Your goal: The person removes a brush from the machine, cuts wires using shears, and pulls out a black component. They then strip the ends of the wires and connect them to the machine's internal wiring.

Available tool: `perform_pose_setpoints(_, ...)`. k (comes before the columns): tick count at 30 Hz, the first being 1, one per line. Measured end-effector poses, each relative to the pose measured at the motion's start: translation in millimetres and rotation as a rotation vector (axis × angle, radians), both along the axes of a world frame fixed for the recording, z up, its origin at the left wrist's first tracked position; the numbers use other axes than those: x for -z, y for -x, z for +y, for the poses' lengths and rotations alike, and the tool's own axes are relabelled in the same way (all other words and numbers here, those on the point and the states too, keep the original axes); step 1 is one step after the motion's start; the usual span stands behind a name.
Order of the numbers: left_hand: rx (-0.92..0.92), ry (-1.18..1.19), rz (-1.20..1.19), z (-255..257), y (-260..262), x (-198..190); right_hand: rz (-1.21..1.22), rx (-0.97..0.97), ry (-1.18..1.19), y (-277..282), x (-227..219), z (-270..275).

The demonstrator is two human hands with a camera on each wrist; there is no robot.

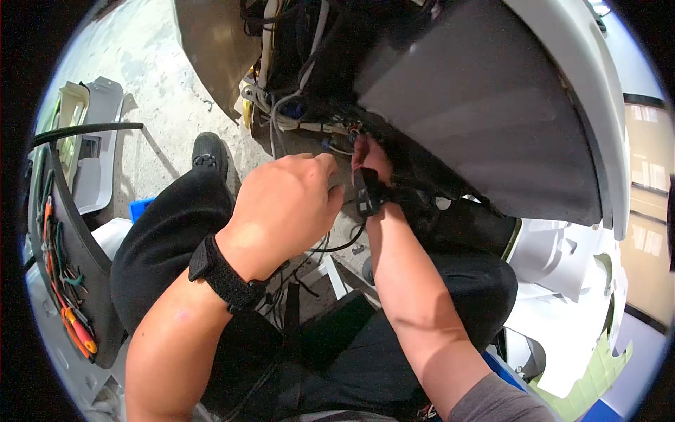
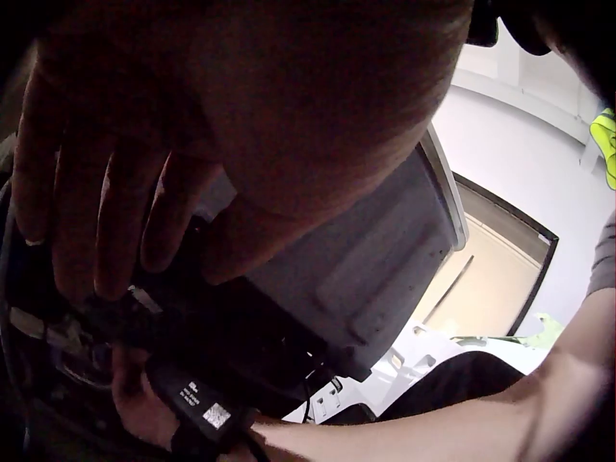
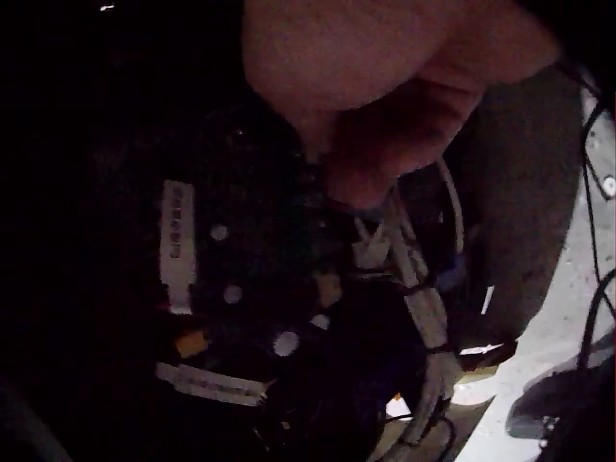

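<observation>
In the head view my right hand (image 1: pixel 373 163) reaches in under a dark curved shell panel (image 1: pixel 485 112) of a large housing. Its thumb and bent fingers pinch wires (image 3: pixel 366 236) beside a circuit board (image 3: pixel 250 212) in the right wrist view; the piece between the fingertips is hidden in shadow. My left hand (image 1: pixel 288 200) hovers left of it, just short of the wiring, fingers loosely bent and holding nothing. From the left wrist its fingers (image 2: pixel 125 207) hang down relaxed over the dark interior. A strapped black camera (image 1: pixel 367 191) sits at the right wrist.
Bundled pale cables (image 1: pixel 281 112) hang inside the housing at left. A dark tray (image 1: pixel 95 309) of hand tools, with a red-yellow screwdriver (image 1: pixel 81 330), stands at far left. White casing parts (image 1: pixel 562 302) lie to the right. Loose black cables run across the floor between the legs.
</observation>
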State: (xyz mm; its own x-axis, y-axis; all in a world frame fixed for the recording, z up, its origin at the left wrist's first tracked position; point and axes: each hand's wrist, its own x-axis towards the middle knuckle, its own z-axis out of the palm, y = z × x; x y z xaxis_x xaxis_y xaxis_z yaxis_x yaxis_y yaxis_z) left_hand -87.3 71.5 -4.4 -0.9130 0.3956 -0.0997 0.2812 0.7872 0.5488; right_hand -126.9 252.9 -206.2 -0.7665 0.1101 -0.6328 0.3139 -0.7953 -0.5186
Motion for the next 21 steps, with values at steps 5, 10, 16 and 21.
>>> perform_pose_setpoints(5,0.002,0.012,-0.036,1.1,-2.3,-1.7,-0.062,0.119,0.046,3.9,-1.6,-4.8)
perform_pose_setpoints(10,-0.010,0.015,-0.025,3.2,0.1,0.0,-0.061,0.110,0.070,2.1,-3.0,-6.1)
perform_pose_setpoints(16,-0.008,0.030,-0.023,1.3,0.5,0.3,0.003,-0.194,-0.604,2.2,17.7,-7.9)
perform_pose_setpoints(21,-0.018,0.002,-0.008,-1.5,2.8,0.6,-0.089,0.143,0.029,8.9,7.5,-7.4)
